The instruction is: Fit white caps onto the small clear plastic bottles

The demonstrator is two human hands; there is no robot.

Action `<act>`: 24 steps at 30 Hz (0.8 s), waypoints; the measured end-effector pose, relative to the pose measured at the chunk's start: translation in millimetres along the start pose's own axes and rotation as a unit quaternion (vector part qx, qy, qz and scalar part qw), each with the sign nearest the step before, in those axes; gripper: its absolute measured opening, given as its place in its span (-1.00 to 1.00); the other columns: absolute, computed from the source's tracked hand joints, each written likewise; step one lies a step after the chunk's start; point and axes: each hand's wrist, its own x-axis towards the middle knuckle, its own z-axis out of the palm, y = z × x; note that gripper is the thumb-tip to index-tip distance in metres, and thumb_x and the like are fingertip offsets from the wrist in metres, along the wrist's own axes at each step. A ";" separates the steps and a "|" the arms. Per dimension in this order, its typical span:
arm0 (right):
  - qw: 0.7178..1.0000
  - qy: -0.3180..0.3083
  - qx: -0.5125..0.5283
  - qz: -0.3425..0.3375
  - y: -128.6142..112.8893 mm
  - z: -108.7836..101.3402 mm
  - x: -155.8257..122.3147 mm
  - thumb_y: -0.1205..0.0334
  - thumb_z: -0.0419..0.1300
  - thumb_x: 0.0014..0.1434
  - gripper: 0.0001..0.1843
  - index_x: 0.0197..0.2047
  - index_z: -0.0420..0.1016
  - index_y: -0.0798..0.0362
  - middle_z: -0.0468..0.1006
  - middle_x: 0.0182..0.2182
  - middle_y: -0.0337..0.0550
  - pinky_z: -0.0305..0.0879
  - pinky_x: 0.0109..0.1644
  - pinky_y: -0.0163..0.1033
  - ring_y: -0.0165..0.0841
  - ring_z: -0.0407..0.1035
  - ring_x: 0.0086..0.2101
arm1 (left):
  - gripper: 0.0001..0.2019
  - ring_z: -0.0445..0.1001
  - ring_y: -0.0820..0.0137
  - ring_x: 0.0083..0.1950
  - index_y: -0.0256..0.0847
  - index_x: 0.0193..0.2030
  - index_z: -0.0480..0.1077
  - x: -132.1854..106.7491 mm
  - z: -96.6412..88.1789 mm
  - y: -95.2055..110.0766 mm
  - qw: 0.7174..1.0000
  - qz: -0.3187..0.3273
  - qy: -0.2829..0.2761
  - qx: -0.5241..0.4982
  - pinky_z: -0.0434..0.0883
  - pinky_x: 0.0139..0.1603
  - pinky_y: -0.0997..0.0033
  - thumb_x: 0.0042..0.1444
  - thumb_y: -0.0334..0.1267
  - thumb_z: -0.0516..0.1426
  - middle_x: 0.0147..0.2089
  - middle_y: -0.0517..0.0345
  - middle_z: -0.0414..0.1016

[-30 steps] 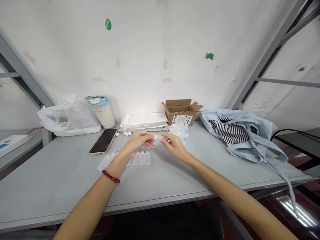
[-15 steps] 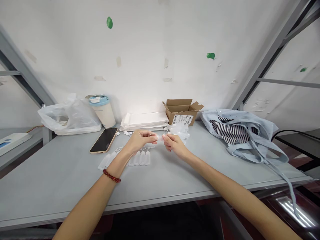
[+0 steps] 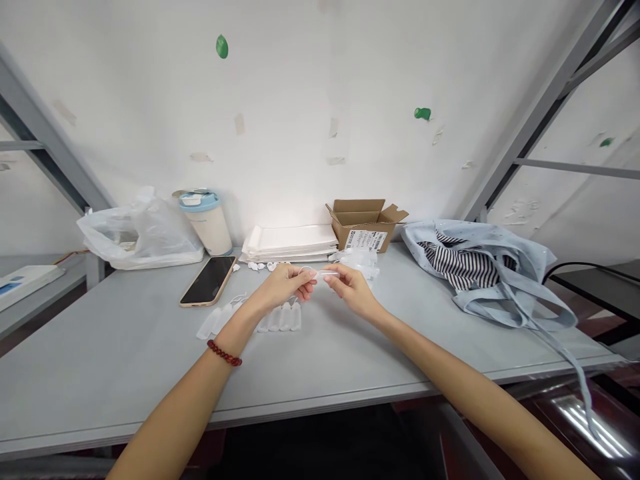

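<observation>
Over the middle of the table, my left hand (image 3: 285,287) and my right hand (image 3: 353,291) are close together. Between them is a small translucent white piece (image 3: 327,273), pinched by my right thumb and finger. A thin white cord (image 3: 304,268) curves up at my left fingertips, which are closed on it. Below my left forearm lies a row of translucent tag-like pieces (image 3: 285,318) with thin cords, partly hidden by that arm. More clear pieces (image 3: 369,260) are heaped behind my right hand. Several little white bits (image 3: 256,266) lie behind my left hand.
A phone (image 3: 209,281) lies left, before a lidded cup (image 3: 209,225) and a plastic bag (image 3: 143,230). White envelopes (image 3: 293,241) are stacked by the wall, beside an open cardboard box (image 3: 365,230). To the right sits a light blue cloth bag (image 3: 487,267) with hanging straps.
My fingers have shifted around the small piece, and more of it shows at my right fingertips. My left fingers have curled lower. Both arms stay nearly in place.
</observation>
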 end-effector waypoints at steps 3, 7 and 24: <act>0.999 -0.015 0.024 0.026 -1.8 -2.5 0.4 -0.02 0.13 0.08 -0.65 -0.26 0.44 0.12 0.19 -0.63 -0.34 0.01 -0.50 -0.33 -0.49 0.05 -0.59 | -0.60 0.41 0.44 -0.47 -0.30 -0.52 0.39 -0.6 1.3 -0.1 0.998 0.040 0.000 0.041 0.37 -0.38 0.42 0.03 0.05 0.12 -0.47 0.11 0.43; 0.992 -0.046 0.098 0.065 -1.4 -6.3 2.7 -0.07 0.19 0.02 -0.64 -0.45 0.35 0.10 0.10 -0.68 -0.39 -0.05 -0.54 -0.33 -0.53 -0.03 -0.64 | -0.66 0.33 0.46 -0.46 -0.27 -0.55 0.38 -2.1 3.5 1.9 0.985 0.093 0.008 0.145 0.27 -0.39 0.47 0.05 -0.03 0.10 -0.53 0.19 0.37; 0.975 -0.043 0.173 0.135 -7.8 -4.9 3.2 -0.12 0.26 -0.06 -0.48 -0.64 0.11 0.07 0.04 -0.71 -0.41 -0.15 -0.60 -0.34 -0.59 -0.06 -0.68 | -0.73 0.26 0.43 -0.39 -0.24 -0.43 0.39 -1.5 11.4 -0.2 0.937 0.166 0.062 0.301 0.19 -0.34 0.46 0.11 -0.10 0.02 -0.43 0.20 0.42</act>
